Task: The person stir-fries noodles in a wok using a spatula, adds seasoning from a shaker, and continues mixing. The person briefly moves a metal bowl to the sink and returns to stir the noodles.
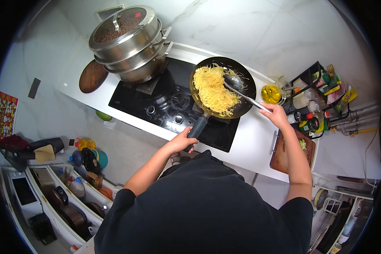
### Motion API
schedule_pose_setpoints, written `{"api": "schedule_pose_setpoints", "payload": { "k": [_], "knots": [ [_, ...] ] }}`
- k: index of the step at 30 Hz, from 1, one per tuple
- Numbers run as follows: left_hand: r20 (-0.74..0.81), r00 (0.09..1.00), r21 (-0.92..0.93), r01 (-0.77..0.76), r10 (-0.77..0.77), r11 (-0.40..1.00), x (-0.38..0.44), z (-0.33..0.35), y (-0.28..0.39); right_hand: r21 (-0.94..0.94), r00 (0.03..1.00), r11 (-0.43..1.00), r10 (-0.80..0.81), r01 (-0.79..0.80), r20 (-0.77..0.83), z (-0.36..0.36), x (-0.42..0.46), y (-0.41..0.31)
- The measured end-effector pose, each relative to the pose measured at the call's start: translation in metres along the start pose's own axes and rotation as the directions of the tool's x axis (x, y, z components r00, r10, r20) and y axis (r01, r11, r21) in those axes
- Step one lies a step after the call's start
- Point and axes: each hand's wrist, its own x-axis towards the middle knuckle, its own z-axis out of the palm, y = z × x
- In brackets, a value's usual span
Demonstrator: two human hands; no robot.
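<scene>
My left hand [181,141] grips the dark handle of a wok [249,95], which sits over the right side of a black glass hob [133,101]. Yellow shredded food that looks like potato strips or noodles [212,90] fills the wok's left and lower part. In my right hand [276,114] is the handle of a metal spatula or ladle [247,97]. Its head lies inside the wok at the right edge of the food, with some shreds around it.
A tall stainless steamer pot [127,54] with a glass lid stands on the hob's left, beside a round wooden board [93,76]. To the right are a container of yellow oil [270,94], a black rack [308,74] of bottles, and a cutting board [284,155] holding chopped greens.
</scene>
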Motion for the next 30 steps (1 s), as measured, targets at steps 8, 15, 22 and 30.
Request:
{"api": "schedule_pose_setpoints", "payload": {
  "k": [8,15,22,30],
  "knots": [
    [0.011,1.000,-0.003,0.005,-0.004,1.000,0.005,0.000,-0.001,-0.588,0.953,0.782,-0.298,0.210,-0.057,-0.012,-0.079,-0.058],
    [-0.001,1.000,-0.007,-0.001,0.001,1.000,0.003,0.005,0.000,-0.721,0.984,0.679,-0.174,0.141,0.028,-0.046,-0.139,-0.155],
    [0.072,0.997,-0.006,-0.011,0.012,1.000,0.009,-0.001,-0.003,-0.719,0.995,0.691,-0.098,0.074,0.008,0.026,-0.090,-0.151],
    [0.081,0.996,-0.022,-0.021,0.023,1.000,0.013,-0.006,-0.009,-0.654,0.984,0.736,0.158,-0.176,-0.086,-0.039,-0.050,-0.172]
  ]
}}
